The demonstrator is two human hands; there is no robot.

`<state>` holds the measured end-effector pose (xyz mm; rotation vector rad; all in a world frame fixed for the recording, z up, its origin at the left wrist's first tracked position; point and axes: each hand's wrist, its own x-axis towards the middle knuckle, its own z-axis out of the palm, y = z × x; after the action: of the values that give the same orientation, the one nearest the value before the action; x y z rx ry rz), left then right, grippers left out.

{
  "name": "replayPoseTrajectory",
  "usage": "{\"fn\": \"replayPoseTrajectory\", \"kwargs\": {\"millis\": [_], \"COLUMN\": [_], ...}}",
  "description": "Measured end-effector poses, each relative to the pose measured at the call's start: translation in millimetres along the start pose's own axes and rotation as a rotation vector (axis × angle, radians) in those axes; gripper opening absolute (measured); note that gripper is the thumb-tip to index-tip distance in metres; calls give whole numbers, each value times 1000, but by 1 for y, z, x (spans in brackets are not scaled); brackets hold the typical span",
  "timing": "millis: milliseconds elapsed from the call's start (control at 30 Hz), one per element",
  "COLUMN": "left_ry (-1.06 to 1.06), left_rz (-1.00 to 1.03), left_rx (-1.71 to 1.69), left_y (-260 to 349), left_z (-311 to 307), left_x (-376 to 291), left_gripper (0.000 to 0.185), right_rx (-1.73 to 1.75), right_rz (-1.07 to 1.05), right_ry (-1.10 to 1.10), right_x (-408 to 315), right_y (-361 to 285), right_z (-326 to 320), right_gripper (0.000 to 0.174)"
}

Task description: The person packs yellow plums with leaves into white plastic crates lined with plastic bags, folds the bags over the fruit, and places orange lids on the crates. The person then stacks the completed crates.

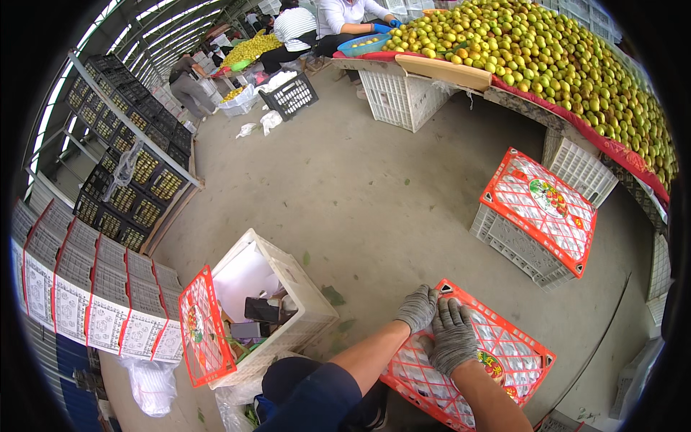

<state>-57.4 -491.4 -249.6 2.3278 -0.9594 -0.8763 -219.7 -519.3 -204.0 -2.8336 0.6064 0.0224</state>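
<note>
A red plastic lattice lid [521,345] with a printed fruit emblem lies in front of me, and white wrapping shows through its mesh. My left hand [417,309], in a grey knitted glove, curls around the lid's edge beside its far corner. Close by, my right hand [454,337], gloved alike, lies palm down on the lid's top with its fingers stretched toward that same edge. The crate walls under this lid are mostly hidden. Further off to the right, a grey plastic crate [518,245] wears a matching red lid [540,200].
At left stands a white crate [307,294] holding paper and boxes, another red lid [205,329] leaning on it. White crates [102,308] and black fruit crates [135,183] are stacked beyond. A fruit-heaped table [442,66] curves along the right; people work behind.
</note>
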Motion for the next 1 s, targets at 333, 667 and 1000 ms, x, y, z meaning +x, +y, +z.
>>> {"fn": "replayPoseTrajectory", "kwargs": {"millis": [333,667,1000], "left_ry": [-39,-171,21], "left_rz": [117,142,-83], "left_rx": [31,-185,253], "left_y": [23,-34,-47], "left_z": [6,17,-4], "left_x": [-15,34,-97], "left_gripper": [43,49,60], "right_rx": [50,-2,17], "right_rz": [-51,28,-59], "right_ry": [93,-15,4], "right_x": [-18,2,-114], "right_y": [11,-2,-104], "right_z": [-24,-21,7], "right_gripper": [77,54,54]}}
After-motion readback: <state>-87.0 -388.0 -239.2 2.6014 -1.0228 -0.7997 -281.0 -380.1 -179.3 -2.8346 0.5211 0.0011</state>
